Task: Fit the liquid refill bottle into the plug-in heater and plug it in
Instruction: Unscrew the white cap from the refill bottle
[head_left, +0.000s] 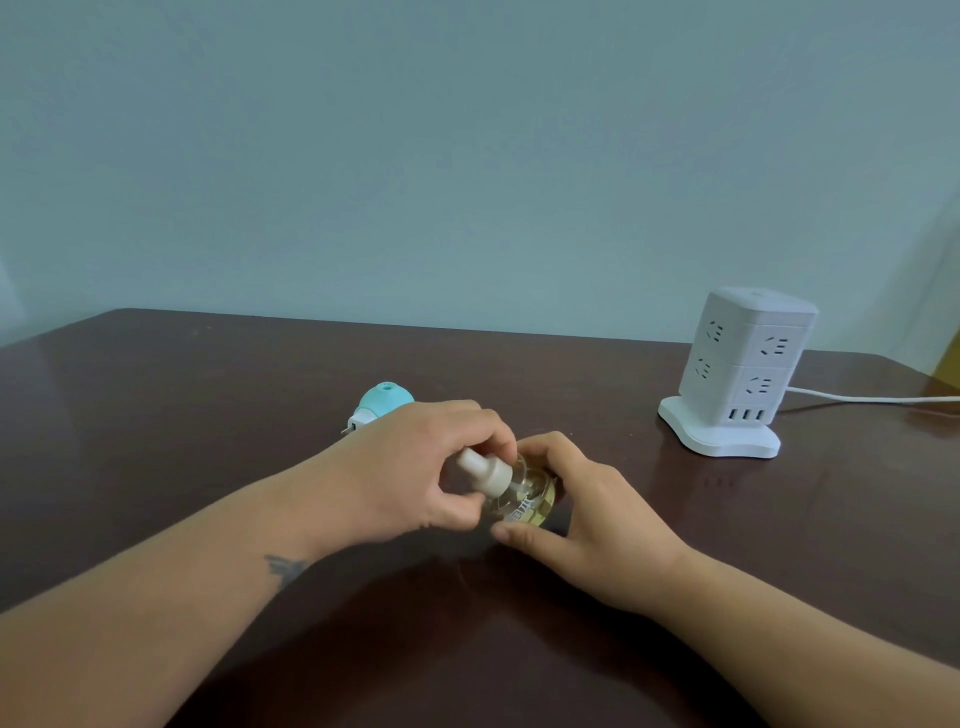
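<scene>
The liquid refill bottle (524, 499) is clear with yellowish liquid and a cream cap (483, 470); it is tilted, cap pointing left and toward me. My left hand (415, 467) pinches the cap with thumb and fingers. My right hand (587, 506) holds the bottle's body from the right. The plug-in heater (382, 402) is light blue with a white plug base; it lies on the table just behind my left hand, partly hidden by it. The white socket tower (743, 364) stands at the right.
The dark brown table (208, 415) runs to a blue-grey wall at the back. A white cable (872, 399) leads from the tower off the right edge.
</scene>
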